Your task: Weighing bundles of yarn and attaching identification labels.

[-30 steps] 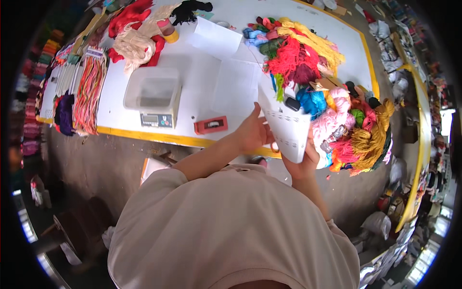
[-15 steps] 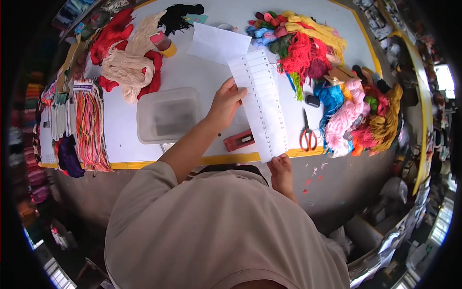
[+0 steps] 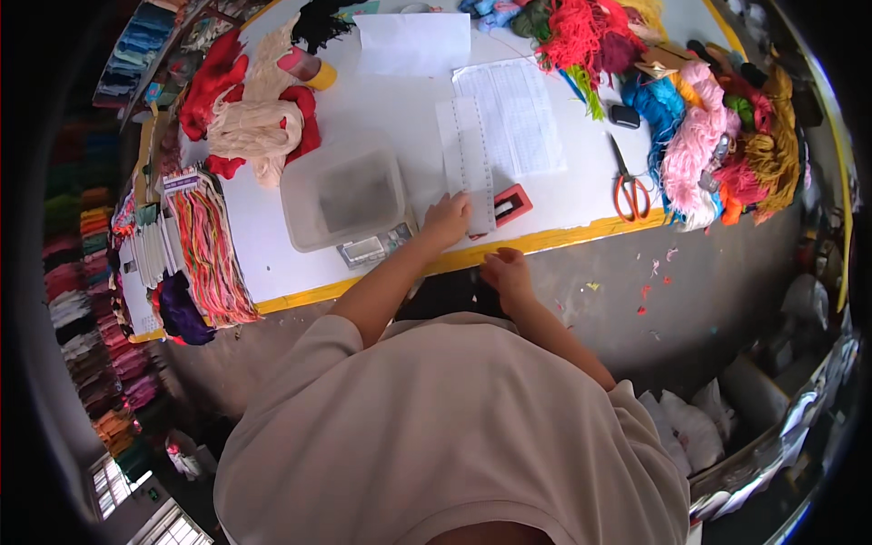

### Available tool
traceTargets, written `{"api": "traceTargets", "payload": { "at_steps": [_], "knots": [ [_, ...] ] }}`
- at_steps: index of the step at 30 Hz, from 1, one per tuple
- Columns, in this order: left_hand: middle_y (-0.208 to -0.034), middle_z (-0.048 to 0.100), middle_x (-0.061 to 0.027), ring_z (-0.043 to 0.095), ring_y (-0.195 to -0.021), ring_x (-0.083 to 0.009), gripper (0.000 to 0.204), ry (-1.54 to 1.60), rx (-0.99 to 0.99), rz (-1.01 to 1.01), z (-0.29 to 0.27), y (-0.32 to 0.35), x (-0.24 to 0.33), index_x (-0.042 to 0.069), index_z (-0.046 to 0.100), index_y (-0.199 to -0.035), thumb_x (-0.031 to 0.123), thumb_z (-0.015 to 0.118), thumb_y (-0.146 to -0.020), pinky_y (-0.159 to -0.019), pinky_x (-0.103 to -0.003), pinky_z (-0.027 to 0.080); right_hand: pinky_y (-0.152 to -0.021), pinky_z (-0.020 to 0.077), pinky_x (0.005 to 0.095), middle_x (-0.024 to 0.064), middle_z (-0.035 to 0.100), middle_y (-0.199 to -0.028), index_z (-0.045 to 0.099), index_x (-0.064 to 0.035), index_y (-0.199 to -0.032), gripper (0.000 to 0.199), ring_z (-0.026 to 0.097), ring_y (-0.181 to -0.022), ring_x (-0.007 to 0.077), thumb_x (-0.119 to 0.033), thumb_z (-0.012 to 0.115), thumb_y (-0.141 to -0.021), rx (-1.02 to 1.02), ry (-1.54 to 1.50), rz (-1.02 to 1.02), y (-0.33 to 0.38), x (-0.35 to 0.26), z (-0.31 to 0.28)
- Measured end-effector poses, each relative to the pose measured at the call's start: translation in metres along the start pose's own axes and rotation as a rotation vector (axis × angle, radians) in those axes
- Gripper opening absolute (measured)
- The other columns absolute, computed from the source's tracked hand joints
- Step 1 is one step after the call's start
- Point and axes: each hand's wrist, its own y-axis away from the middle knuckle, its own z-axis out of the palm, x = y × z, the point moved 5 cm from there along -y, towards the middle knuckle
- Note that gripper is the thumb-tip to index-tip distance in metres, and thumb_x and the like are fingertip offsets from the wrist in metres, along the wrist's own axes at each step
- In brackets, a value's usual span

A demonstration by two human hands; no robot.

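Observation:
A narrow white paper strip (image 3: 472, 154) with a column of small printed marks lies along the table toward me. My left hand (image 3: 447, 221) is closed at its lower left edge, fingers on the paper. Just off the table's front edge is my right hand (image 3: 509, 275), its fingers curled together; whatever they may hold is too small or hidden to make out. A red tool (image 3: 514, 205) with a pale insert sits right beside the strip's lower end. Partly under the strip's right side is a larger printed sheet (image 3: 527, 118).
Left of my hands stand a translucent plastic tub (image 3: 300, 213) and a small grey box (image 3: 361, 252). Orange-handled scissors (image 3: 629, 193) and a black pad (image 3: 624, 115) lie to the right, near bundled yarn (image 3: 686, 127). Striped yarn skeins (image 3: 204, 245) hang over the left front edge.
The strip has come down from between both hands onto the table. My right hand has let go of its lower end. The view has shifted, and the printed sheet now shows.

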Motion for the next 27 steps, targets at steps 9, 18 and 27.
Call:
{"api": "traceTargets", "payload": {
  "at_steps": [9, 18, 27],
  "knots": [
    [-0.146, 0.044, -0.0213, 0.040, -0.136, -0.0420, 0.054, -0.056, 0.104, 0.031, 0.031, 0.027, -0.055, 0.008, 0.053, -0.134, 0.047, 0.042, -0.100, -0.105, -0.060, 0.037, -0.090, 0.0480, 0.0400, 0.0228, 0.047, -0.126, 0.039, 0.0048, -0.132, 0.083, 0.054, -0.112, 0.0338, -0.041, 0.081, -0.078, 0.523, 0.614, -0.478, -0.072, -0.052, -0.003],
    [-0.160, 0.011, -0.0288, 0.005, -0.150, -0.0442, 0.085, -0.067, -0.190, 0.097, 0.032, 0.041, -0.062, 0.006, 0.028, -0.153, 0.066, 0.041, -0.095, -0.115, -0.060, 0.021, -0.092, 0.0518, 0.0409, 0.0248, 0.049, -0.124, 0.015, 0.0067, -0.145, 0.109, 0.058, -0.107, 0.0353, -0.019, 0.085, -0.065, 0.695, 0.551, -0.511, -0.085, -0.057, 0.027],
    [-0.156, -0.003, -0.0400, -0.001, -0.147, -0.0524, 0.086, -0.184, -0.199, 0.235, 0.041, 0.064, -0.059, -0.004, 0.030, -0.150, 0.051, 0.060, -0.091, -0.117, -0.061, 0.009, -0.076, 0.0550, 0.0328, 0.0166, 0.056, -0.111, 0.016, -0.0032, -0.147, 0.093, 0.061, -0.091, 0.0229, 0.005, 0.071, -0.072, 0.319, 0.895, -0.826, -0.038, -0.122, 0.061]
  ]
}}
